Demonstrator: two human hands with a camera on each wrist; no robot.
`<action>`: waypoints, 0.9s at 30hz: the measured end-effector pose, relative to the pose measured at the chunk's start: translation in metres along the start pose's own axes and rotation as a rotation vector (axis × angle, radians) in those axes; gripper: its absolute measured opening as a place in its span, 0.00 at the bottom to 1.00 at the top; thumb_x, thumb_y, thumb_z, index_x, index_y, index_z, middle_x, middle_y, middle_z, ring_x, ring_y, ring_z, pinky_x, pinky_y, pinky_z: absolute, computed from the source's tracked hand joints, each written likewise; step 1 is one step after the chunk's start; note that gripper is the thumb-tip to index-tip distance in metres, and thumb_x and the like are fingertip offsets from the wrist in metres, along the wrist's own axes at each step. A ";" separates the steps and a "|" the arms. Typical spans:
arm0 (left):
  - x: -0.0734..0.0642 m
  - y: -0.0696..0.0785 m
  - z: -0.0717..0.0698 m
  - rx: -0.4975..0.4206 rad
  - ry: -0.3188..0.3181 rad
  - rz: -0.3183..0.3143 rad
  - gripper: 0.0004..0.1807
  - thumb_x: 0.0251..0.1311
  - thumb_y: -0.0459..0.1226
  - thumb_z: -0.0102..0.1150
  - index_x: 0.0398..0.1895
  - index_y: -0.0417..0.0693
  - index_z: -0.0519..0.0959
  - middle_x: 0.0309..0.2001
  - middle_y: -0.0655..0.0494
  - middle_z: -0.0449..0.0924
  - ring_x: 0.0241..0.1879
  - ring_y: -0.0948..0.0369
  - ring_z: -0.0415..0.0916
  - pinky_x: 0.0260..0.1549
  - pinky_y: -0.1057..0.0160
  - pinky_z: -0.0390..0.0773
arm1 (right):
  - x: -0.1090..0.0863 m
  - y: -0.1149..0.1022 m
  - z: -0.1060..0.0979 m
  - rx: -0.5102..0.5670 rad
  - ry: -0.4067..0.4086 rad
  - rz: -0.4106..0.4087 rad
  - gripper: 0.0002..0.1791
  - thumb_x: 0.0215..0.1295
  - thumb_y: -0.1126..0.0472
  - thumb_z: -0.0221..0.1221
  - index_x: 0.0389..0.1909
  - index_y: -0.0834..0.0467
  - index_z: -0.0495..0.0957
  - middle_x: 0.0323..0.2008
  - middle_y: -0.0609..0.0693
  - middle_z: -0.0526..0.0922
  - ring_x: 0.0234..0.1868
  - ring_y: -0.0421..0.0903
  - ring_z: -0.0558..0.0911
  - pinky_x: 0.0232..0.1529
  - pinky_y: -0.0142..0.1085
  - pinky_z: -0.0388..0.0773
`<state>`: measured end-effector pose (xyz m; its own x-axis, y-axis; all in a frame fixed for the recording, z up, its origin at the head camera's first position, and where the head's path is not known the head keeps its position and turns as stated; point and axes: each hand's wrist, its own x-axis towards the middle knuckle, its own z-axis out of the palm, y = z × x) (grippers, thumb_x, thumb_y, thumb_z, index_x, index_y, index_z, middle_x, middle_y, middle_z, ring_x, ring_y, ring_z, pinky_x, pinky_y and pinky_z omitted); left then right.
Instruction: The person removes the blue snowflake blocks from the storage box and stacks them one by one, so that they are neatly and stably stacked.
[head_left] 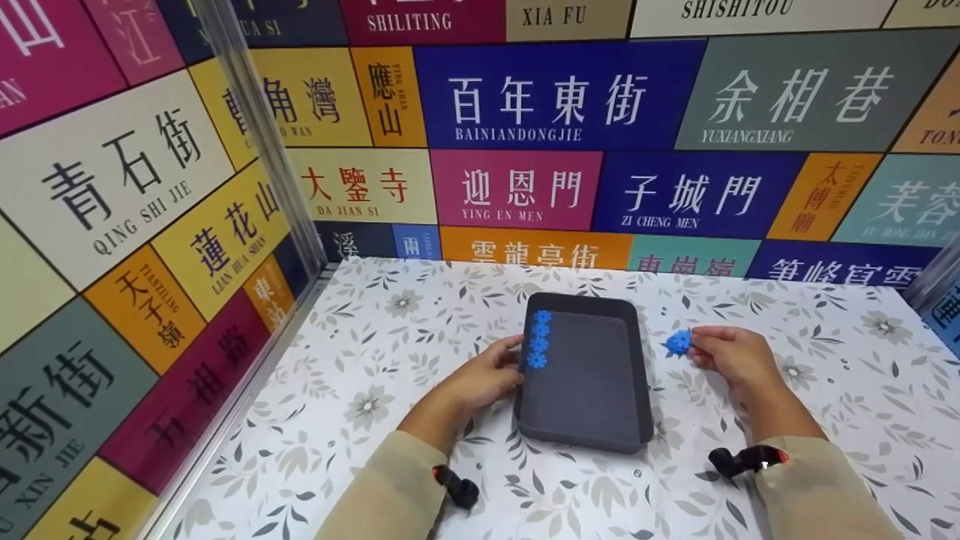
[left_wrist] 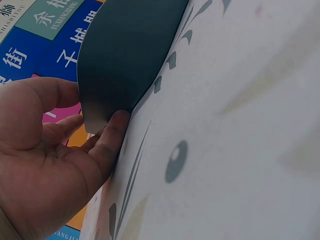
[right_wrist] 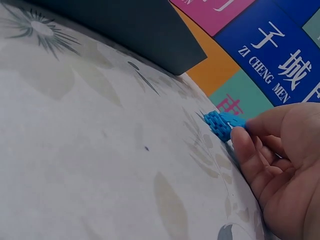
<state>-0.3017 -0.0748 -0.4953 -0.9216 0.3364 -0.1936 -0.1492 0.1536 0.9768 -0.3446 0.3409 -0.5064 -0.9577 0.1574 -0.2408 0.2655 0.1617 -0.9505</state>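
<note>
A dark grey rectangular tray [head_left: 585, 375] lies on the table. Along its left inner side runs a column of several blue flower-shaped plastic discs [head_left: 538, 340]. At the tray's left edge is my left hand [head_left: 484, 375]; in the left wrist view its fingertips touch the dark tray wall [left_wrist: 120, 50], with the thumb low near the tabletop. To the right of the tray, my right hand [head_left: 739, 356] pinches a small stack of blue flower-shaped discs [right_wrist: 218, 125] between thumb and fingers, just above the table.
The tabletop [head_left: 360, 465] has a white floral covering. Behind it stands a wall of coloured street-name panels [head_left: 517, 191], with another panelled wall [head_left: 112, 300] and a metal corner post [head_left: 270, 142] at left. Both wrists wear small black cameras [head_left: 459, 487].
</note>
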 end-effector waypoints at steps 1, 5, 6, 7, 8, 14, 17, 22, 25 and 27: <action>0.000 0.000 0.000 -0.007 -0.004 0.000 0.43 0.62 0.29 0.58 0.83 0.52 0.63 0.74 0.41 0.72 0.66 0.50 0.77 0.61 0.55 0.83 | 0.000 0.000 0.000 0.001 0.000 0.004 0.29 0.75 0.57 0.65 0.70 0.67 0.74 0.34 0.38 0.89 0.36 0.34 0.87 0.43 0.27 0.88; -0.001 0.000 0.000 -0.024 -0.011 0.004 0.43 0.61 0.29 0.57 0.83 0.51 0.63 0.74 0.41 0.72 0.64 0.51 0.78 0.57 0.57 0.84 | -0.001 0.000 0.000 -0.021 0.009 0.017 0.27 0.75 0.56 0.65 0.69 0.66 0.76 0.34 0.38 0.89 0.36 0.33 0.87 0.43 0.27 0.88; 0.000 0.000 0.000 -0.021 -0.009 0.002 0.43 0.61 0.29 0.57 0.83 0.51 0.63 0.74 0.41 0.72 0.63 0.51 0.79 0.57 0.58 0.84 | -0.001 0.000 0.000 -0.030 0.010 0.018 0.27 0.76 0.56 0.65 0.69 0.66 0.76 0.34 0.38 0.89 0.36 0.33 0.87 0.44 0.27 0.88; 0.000 0.000 0.000 -0.020 -0.008 0.000 0.43 0.61 0.29 0.57 0.83 0.52 0.63 0.74 0.41 0.72 0.63 0.51 0.79 0.57 0.58 0.84 | -0.001 0.000 0.000 -0.040 0.012 0.019 0.27 0.76 0.56 0.64 0.69 0.65 0.76 0.34 0.38 0.89 0.36 0.33 0.87 0.44 0.27 0.88; 0.000 0.000 0.000 -0.019 -0.008 0.003 0.44 0.61 0.29 0.57 0.83 0.51 0.63 0.74 0.41 0.72 0.62 0.51 0.79 0.57 0.57 0.84 | -0.001 0.000 0.000 -0.046 0.012 0.017 0.27 0.76 0.56 0.64 0.69 0.65 0.76 0.34 0.38 0.89 0.36 0.33 0.87 0.44 0.27 0.88; 0.000 -0.001 0.001 -0.018 -0.010 0.009 0.43 0.62 0.28 0.57 0.84 0.50 0.62 0.74 0.40 0.71 0.63 0.50 0.79 0.60 0.54 0.85 | 0.000 0.001 0.001 -0.057 -0.003 0.002 0.28 0.76 0.58 0.64 0.70 0.68 0.75 0.35 0.37 0.88 0.36 0.33 0.87 0.44 0.27 0.88; 0.000 -0.001 0.001 -0.009 -0.005 0.005 0.43 0.62 0.29 0.58 0.84 0.51 0.63 0.74 0.41 0.71 0.64 0.50 0.79 0.61 0.54 0.84 | 0.000 0.001 0.001 -0.072 0.000 -0.001 0.28 0.76 0.57 0.64 0.70 0.68 0.75 0.34 0.37 0.88 0.35 0.32 0.87 0.44 0.26 0.88; 0.001 -0.001 0.000 0.009 -0.003 -0.008 0.43 0.63 0.30 0.58 0.84 0.53 0.63 0.75 0.42 0.72 0.64 0.51 0.79 0.62 0.54 0.83 | 0.001 0.002 0.002 -0.080 0.008 -0.007 0.29 0.75 0.58 0.64 0.70 0.69 0.74 0.34 0.37 0.88 0.35 0.32 0.87 0.43 0.26 0.88; 0.001 -0.001 -0.001 0.025 0.001 -0.014 0.43 0.63 0.31 0.59 0.83 0.54 0.63 0.75 0.43 0.72 0.64 0.52 0.78 0.63 0.54 0.83 | 0.001 0.002 0.002 -0.083 0.014 -0.005 0.29 0.75 0.58 0.65 0.71 0.69 0.74 0.34 0.36 0.88 0.35 0.32 0.87 0.43 0.26 0.88; 0.000 -0.001 -0.001 0.038 0.008 -0.016 0.43 0.63 0.31 0.59 0.83 0.55 0.64 0.75 0.44 0.72 0.63 0.53 0.79 0.63 0.55 0.82 | 0.001 0.002 0.003 -0.089 0.017 -0.007 0.29 0.75 0.57 0.65 0.71 0.68 0.74 0.34 0.36 0.87 0.35 0.32 0.87 0.43 0.26 0.88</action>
<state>-0.3022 -0.0762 -0.4967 -0.9222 0.3259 -0.2084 -0.1504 0.1942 0.9694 -0.3457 0.3387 -0.5087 -0.9577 0.1726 -0.2304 0.2687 0.2489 -0.9305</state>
